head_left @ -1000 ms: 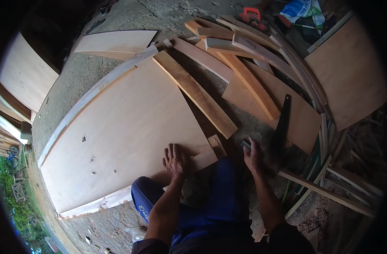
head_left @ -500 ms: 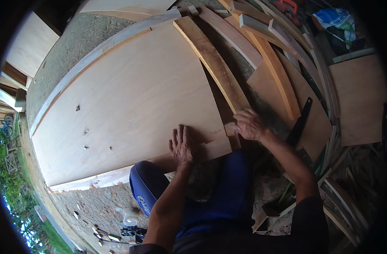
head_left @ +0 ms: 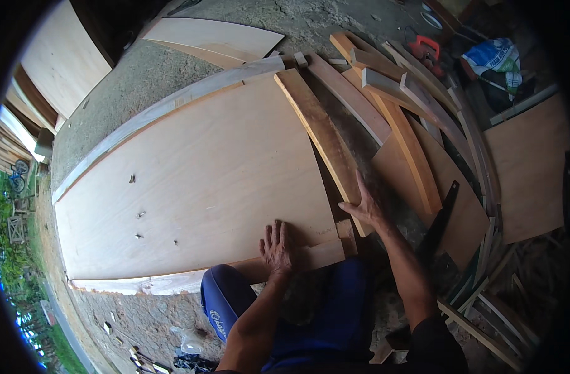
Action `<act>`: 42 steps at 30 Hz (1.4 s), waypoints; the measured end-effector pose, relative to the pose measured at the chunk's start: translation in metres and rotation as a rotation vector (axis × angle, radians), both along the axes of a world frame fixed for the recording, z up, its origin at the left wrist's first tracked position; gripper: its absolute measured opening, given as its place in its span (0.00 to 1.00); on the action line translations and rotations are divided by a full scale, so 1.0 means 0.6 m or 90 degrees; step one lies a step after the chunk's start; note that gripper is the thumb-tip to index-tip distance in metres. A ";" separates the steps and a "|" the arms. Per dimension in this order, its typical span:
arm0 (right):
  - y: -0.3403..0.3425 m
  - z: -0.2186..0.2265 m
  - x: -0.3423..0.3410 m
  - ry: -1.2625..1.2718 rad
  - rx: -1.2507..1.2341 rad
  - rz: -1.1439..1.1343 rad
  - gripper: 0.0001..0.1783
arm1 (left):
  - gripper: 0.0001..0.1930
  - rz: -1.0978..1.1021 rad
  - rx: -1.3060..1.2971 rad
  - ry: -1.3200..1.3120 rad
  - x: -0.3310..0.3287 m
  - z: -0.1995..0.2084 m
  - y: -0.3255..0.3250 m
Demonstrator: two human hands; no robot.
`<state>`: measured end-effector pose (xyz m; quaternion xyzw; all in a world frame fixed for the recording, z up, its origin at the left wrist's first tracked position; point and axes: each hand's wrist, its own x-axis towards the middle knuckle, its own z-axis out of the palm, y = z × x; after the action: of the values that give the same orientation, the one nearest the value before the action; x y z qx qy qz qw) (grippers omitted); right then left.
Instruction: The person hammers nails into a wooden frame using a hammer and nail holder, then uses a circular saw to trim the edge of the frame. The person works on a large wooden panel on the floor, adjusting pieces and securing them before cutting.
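My left hand (head_left: 277,248) lies flat, fingers spread, on the near edge of a large pale plywood sheet (head_left: 204,181). My right hand (head_left: 366,207) grips a long brown wooden plank (head_left: 322,134) close to its near end, thumb over the top and fingers along the far side. The plank runs beside the sheet's right edge. A wooden strip (head_left: 319,253) lies under the sheet's near edge, with a short piece of wood (head_left: 346,237) at its right end. Small light-coloured bits (head_left: 141,214) lie on the sheet.
To the right, curved timber pieces (head_left: 400,149) are piled over plywood offcuts (head_left: 528,174). A black handsaw (head_left: 444,215) rests among them. Farther off are a red power tool (head_left: 427,48) and a blue-and-white sack (head_left: 493,56). My knee (head_left: 225,293) touches the sheet's near edge.
My right hand has moved from beside the short piece of wood onto the plank, whose near end now shows. The left hand stays flat on the sheet. The view has tilted up.
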<state>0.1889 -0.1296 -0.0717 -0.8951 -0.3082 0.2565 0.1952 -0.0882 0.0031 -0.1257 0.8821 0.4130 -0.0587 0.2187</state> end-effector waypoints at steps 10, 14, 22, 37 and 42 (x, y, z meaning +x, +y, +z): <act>0.036 0.046 -0.141 -0.037 0.068 -0.090 0.55 | 0.36 0.005 -0.009 -0.011 -0.005 0.005 0.006; 0.063 0.010 -0.160 0.016 0.176 -0.123 0.56 | 0.41 -0.010 -0.024 -0.010 0.003 0.028 0.001; 0.117 0.014 -0.183 -0.135 0.107 -0.078 0.54 | 0.41 0.007 -0.029 -0.019 -0.005 0.018 0.005; 0.124 0.005 -0.176 -0.106 0.089 -0.054 0.59 | 0.35 -0.103 0.043 -0.114 -0.026 -0.010 0.000; 0.114 0.005 -0.174 -0.147 0.183 -0.040 0.61 | 0.41 -0.295 -0.121 -0.108 -0.014 0.047 -0.019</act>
<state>0.0847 -0.0612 -0.0684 -0.8907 -0.3337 0.0992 0.2923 -0.0967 -0.0085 -0.0975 0.9304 0.1728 -0.0714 0.3154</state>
